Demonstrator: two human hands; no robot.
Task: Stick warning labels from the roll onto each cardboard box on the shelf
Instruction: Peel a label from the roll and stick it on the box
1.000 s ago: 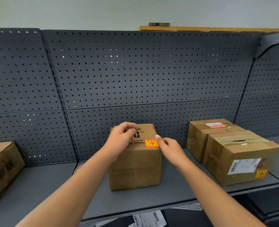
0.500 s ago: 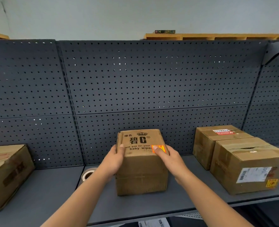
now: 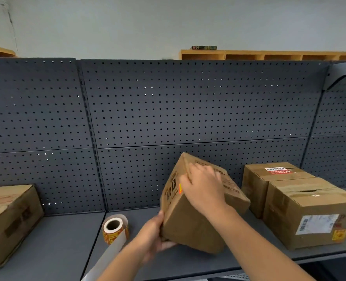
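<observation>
1. The box (image 3: 188, 226) is up on the tilt! Half a second ago it sat square on the shelf (image 3: 56, 250), right fingers pressing its front. Now it is tipped toward the right end, with the printed face swung leftward. Whether its low corner touches the shelf, I cannot tell.
2. The left hand (image 3: 154, 235) grasps the low left corner with fingers curled underneath. The right hand (image 3: 203, 191) is wrapped over the upper edge. Both hands are on this box and nothing else.
3. The orange warning label (image 3: 180, 188) is on. Just a sliver peeks out beside the right hand, stuck to the printed face. I'd call this box done, and this looks like turning or shifting it.
4. The label roll (image 3: 115, 228) stands on the shelf just left of the tilted box, near the left hand. Its backing strip (image 3: 109, 258) trails toward the front edge.
5. At the right end are 2 boxes, close together. The front box (image 3: 289, 224) already carries an orange sticker low on its front face. The rear box (image 3: 255, 185) shows only a red-and-white label on top.
6. At the left end is 1 more box (image 3: 15, 226) with reddish print on top and no orange sticker that I can see. It is likely still to do.
7. In the way, the right-hand pair leaves little room on that side, and the roll crowds the left.
</observation>
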